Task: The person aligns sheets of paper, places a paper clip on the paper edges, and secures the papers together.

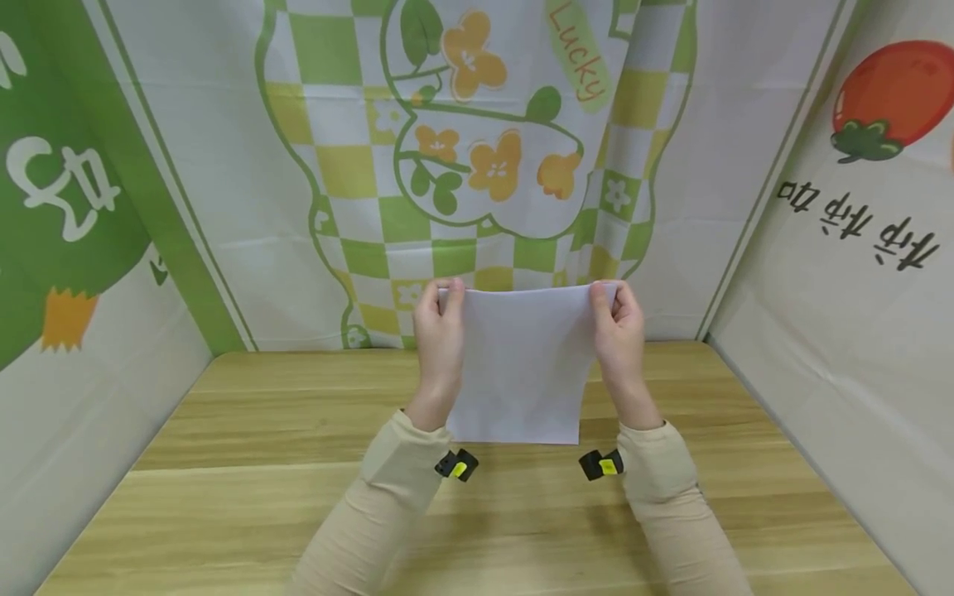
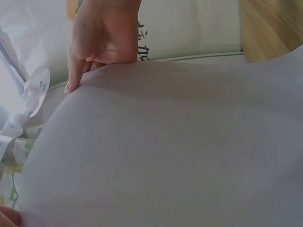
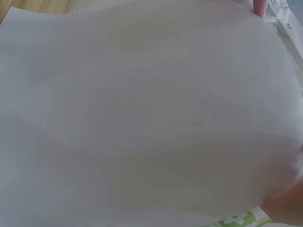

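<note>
left hand [image 1: 438, 339] and right hand [image 1: 622, 339] each have fingers [image 1: 453, 300] pinching a top corner of the paper [image 1: 525, 364]. it hangs between and below the fingers, over the bench [image 1: 522, 513]. i'd pull light and even so it doesn't crease. free edge points down, long axis hard to call.

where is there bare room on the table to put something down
Free: the table between the left sleeve and left wall, and between the right sleeve and right wall. Crowded: the middle, where the left hand and right hand hold the paper.
</note>
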`<state>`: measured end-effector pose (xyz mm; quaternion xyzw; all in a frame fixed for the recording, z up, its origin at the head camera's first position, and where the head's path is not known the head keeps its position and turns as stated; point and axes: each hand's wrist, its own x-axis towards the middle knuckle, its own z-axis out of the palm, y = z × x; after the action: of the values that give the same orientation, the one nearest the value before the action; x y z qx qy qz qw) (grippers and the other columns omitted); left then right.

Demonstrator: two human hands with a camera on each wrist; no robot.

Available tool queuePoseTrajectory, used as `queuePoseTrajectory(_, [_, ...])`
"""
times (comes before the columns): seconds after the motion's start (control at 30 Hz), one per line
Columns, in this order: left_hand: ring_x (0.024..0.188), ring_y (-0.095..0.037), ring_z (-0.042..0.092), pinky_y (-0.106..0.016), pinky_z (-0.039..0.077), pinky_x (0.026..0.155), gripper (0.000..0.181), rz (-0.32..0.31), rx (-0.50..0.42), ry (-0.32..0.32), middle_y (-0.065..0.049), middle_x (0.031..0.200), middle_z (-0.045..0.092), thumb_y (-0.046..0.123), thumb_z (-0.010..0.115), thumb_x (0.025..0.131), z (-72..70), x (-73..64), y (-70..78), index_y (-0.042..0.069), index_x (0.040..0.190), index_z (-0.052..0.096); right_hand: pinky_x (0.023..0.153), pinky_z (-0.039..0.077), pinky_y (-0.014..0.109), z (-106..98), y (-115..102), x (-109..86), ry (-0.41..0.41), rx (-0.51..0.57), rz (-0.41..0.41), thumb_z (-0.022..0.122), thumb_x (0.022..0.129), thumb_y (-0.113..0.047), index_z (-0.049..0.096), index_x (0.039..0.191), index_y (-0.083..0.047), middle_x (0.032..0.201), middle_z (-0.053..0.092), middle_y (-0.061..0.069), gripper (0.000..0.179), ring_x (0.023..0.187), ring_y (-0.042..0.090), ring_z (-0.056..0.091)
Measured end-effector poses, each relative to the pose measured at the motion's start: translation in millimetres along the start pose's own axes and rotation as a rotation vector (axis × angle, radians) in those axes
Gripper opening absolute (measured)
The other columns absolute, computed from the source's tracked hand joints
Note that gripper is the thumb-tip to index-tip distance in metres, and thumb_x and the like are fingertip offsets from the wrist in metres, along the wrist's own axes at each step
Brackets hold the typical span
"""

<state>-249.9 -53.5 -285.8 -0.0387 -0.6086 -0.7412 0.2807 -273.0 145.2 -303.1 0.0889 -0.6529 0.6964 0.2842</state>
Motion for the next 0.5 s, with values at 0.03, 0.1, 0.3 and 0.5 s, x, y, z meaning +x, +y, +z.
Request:
queuePoseTrajectory(0.03, [0.078, -0.009, 0.045, -0.022, 0.038, 0.072, 0.019, 0.008, 0.009, 0.008, -0.001, 0.085, 0.054, 0.016, 0.053, 0.097, 0.9, 0.3, -0.6, -0.003, 0.094, 0.059, 0.061, 0.038, 0.019, 0.7, -0.3, -0.5, 0.008, 0.004, -0.008, 0.055, 0.096, -0.017, 0.055, 0.091, -0.016, 0.075, 0.052, -0.005, 0.005, 0.070, 0.007, 0.047])
queuePoseTrajectory(0.1, [0.078, -0.008, 0.047, -0.020, 0.039, 0.072, 0.020, 0.021, 0.017, 0.020, -0.003, 0.085, 0.056, 0.013, 0.053, 0.097, 2.6, 0.7, -1.5, -0.006, 0.095, 0.058, 0.060, 0.038, 0.018, 2.1, -0.6, -1.4, 0.025, 0.013, -0.029, 0.055, 0.096, -0.018, 0.056, 0.091, -0.014, 0.075, 0.053, -0.005, 0.007, 0.070, 0.007, 0.048])
queuePoseTrajectory(0.3, [0.079, -0.008, 0.049, -0.020, 0.040, 0.072, 0.020, 0.036, 0.021, 0.005, -0.006, 0.085, 0.056, 0.013, 0.051, 0.098, 1.7, 1.5, 1.2, -0.006, 0.093, 0.057, 0.060, 0.039, 0.018, 4.5, -2.2, -2.2, 0.042, 0.039, -0.089, 0.057, 0.095, -0.020, 0.056, 0.090, -0.012, 0.075, 0.055, -0.006, 0.010, 0.069, 0.006, 0.050])
queuePoseTrajectory(0.5, [0.064, -0.008, 0.038, -0.022, 0.034, 0.062, 0.025, 0.062, 0.073, -0.035, 0.004, 0.066, 0.040, 0.020, 0.052, 0.098, -0.5, 3.5, 9.2, -0.002, 0.091, 0.059, 0.062, 0.040, 0.018, 4.9, -9.2, 0.0, 0.022, 0.079, -0.080, 0.057, 0.095, -0.019, 0.056, 0.090, -0.011, 0.076, 0.057, -0.007, 0.009, 0.070, 0.005, 0.051])
